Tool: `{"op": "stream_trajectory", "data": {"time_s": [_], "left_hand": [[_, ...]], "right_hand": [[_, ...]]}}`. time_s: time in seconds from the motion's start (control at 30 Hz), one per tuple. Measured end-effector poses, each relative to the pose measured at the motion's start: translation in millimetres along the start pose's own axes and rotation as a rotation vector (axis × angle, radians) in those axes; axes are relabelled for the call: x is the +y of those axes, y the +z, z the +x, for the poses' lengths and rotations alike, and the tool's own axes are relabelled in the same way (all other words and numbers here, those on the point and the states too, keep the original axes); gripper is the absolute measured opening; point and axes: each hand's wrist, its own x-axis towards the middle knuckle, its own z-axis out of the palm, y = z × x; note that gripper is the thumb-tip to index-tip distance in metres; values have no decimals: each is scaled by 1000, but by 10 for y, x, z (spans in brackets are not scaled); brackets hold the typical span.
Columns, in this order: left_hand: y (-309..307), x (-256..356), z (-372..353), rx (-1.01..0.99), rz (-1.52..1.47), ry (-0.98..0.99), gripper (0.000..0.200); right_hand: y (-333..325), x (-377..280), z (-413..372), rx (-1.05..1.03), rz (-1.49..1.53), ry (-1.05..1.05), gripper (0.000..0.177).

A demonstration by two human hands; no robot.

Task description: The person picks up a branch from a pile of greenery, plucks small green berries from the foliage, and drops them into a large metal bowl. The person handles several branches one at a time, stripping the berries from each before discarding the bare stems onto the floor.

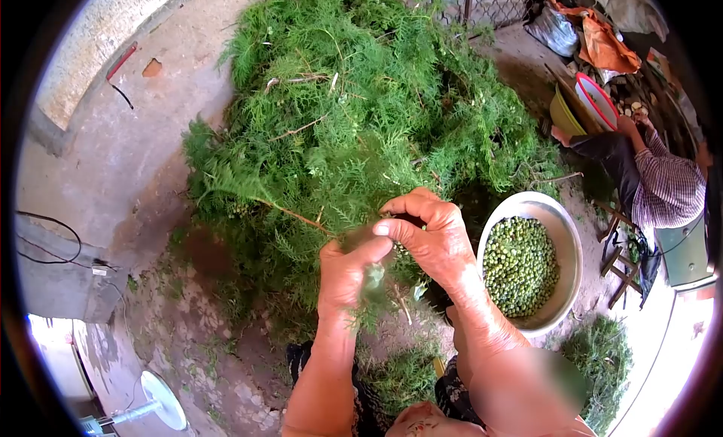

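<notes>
My left hand (pixel 345 275) is closed around a leafy green branch (pixel 297 215), and its feathery sprigs stick out above and below the fist. Close against its thumb, my right hand (pixel 431 237) is pinched with thumb and forefinger together. Whatever lies between those fingertips is too small and hidden to make out. Beyond both hands rises a big heap of cut green branches (pixel 376 113). A metal basin (pixel 570 275) stands right of my right wrist. Small round green fruits or seed cones (pixel 520 267) fill its bottom.
At the right, another person (pixel 670 181) sits by a red-rimmed white basin (pixel 595 102) and a yellow one (pixel 563 115). A small wooden stool (pixel 623 275) stands nearby. Loose greenery (pixel 600 365) lies lower right. A red-handled tool (pixel 122 62) rests on the floor upper left.
</notes>
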Motion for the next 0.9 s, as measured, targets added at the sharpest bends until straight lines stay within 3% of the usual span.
{"op": "stream_trajectory", "data": {"time_s": [0.17,0.37,0.47,0.6,0.73,0.9], "left_hand": [[11,8,-15,28,42,-31,17],[-55,84,3,-67,200,-101,8],[-74,82,9,-58,214,-104,7],[-126,-4,59,-40,146,-67,13],[-70,19,73,56,10,-25,14],[-93,21,64,29,-1,43,18]], "right_hand": [[19,18,-33,-22,45,27,18],[30,33,-76,-70,265,264,15],[-23,47,-54,-79,600,574,22],[-29,31,-42,-13,712,438,18],[-87,3,-4,-12,931,545,20],[-30,-24,-54,-83,576,527,23]]}}
